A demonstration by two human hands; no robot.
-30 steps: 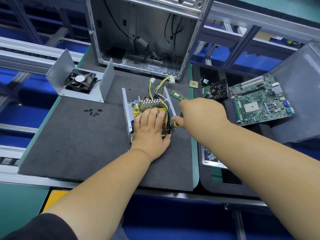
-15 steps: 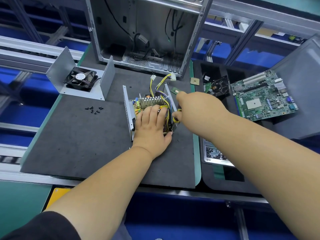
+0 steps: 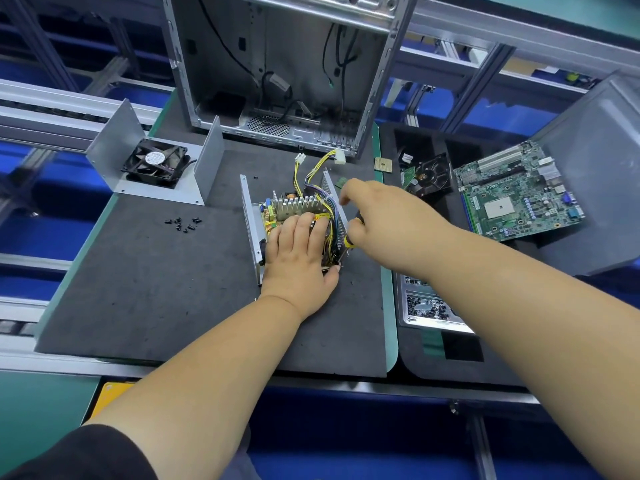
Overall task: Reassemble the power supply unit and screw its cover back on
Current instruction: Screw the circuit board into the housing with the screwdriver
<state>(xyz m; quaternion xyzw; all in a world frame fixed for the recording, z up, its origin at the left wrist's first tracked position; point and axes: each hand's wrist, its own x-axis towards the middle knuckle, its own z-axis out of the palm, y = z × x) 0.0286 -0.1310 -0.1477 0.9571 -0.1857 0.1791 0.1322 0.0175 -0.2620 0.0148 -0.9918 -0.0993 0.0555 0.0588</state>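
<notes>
left hand [image 3: 298, 261]: fingers straight, side by side, pressing flat on the board inside the power supply unit [image 3: 294, 223] | right hand [image 3: 384, 216]: fingers curled round a yellow-and-black screwdriver [image 3: 349, 241] at the unit's right wall | unit: open, mid grey mat [image 3: 138, 289]; cover [image 3: 152, 157] with fan upper left; loose screws [image 3: 183, 224] between

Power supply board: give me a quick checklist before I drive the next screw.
1. Left hand pressing the board flat in its case: ok.
2. Right hand has a grip on the screwdriver: ok.
3. Screwdriver tip seated in a screw: cannot tell, hidden.
4. Spare screws on the mat: ok.
5. Wire bundle clear of the tip: cannot tell.
6. Fan cover fitted: not ok, set aside.
</notes>
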